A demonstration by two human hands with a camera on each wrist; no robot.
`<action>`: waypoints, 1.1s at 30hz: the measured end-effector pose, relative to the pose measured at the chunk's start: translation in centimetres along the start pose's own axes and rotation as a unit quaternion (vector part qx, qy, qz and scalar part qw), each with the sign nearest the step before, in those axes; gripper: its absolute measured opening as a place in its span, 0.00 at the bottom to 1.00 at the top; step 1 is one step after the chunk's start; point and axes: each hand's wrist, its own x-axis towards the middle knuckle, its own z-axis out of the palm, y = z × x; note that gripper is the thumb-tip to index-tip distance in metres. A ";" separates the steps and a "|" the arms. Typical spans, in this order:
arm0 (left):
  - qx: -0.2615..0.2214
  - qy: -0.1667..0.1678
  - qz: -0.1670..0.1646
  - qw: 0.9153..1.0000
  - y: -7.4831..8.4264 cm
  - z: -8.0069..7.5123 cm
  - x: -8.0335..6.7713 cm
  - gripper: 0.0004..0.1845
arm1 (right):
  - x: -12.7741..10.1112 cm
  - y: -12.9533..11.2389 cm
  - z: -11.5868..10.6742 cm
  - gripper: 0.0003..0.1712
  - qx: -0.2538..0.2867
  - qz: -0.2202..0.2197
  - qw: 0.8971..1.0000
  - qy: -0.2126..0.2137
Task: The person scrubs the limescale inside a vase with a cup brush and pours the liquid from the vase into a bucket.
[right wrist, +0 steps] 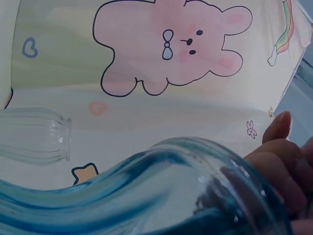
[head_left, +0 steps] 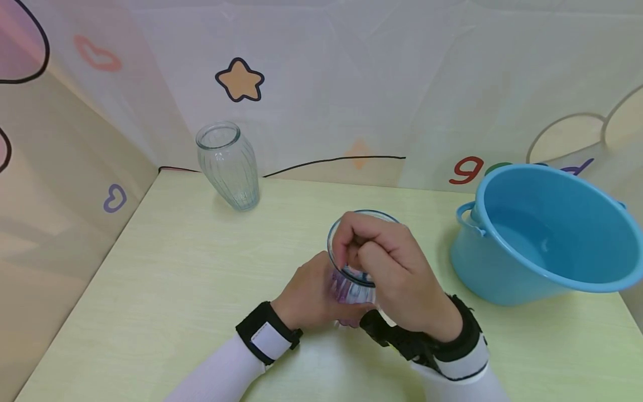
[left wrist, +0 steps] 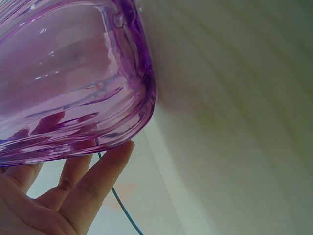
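A ribbed glass vase (head_left: pixel 351 290), purple low down and bluish near its round rim, is in front of me in the head view. My left hand (head_left: pixel 313 293) grips its side, thumb in front. In the left wrist view, fingers (left wrist: pixel 100 188) of that hand lie against the purple glass near the base (left wrist: pixel 124 88). Above the mouth is my right hand (head_left: pixel 397 268), its fingers curled down over the rim; nothing shows between them, and the fingertips are partly hidden. The right wrist view shows curled fingers (right wrist: pixel 279 171) just past the bluish vase neck (right wrist: pixel 195 166).
A clear ribbed glass vase (head_left: pixel 231 167) stands at the back left of the pale table (head_left: pixel 166 268). To the right is a large blue bucket (head_left: pixel 487 268) with its handle lug toward me. A printed backdrop (head_left: pixel 321 84) closes off the back and left sides.
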 end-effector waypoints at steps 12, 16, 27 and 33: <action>-0.032 -0.012 -0.030 0.999 0.3 -0.1 -0.2 0.28 | 0.0 0.1 0.3 0.24 0.042 -0.066 0.994 0.071; -0.044 -0.018 -0.045 0.998 0.3 -0.1 -0.3 0.29 | -0.2 0.2 0.3 0.23 0.044 -0.100 0.990 0.093; -0.094 -0.041 -0.055 0.993 0.6 0.1 -0.2 0.27 | -0.2 0.7 0.2 0.27 0.067 -0.161 0.967 0.184; -0.048 -0.011 -0.046 0.998 0.5 -0.1 -0.3 0.33 | 0.8 -0.5 -0.2 0.28 0.071 -0.207 0.954 0.205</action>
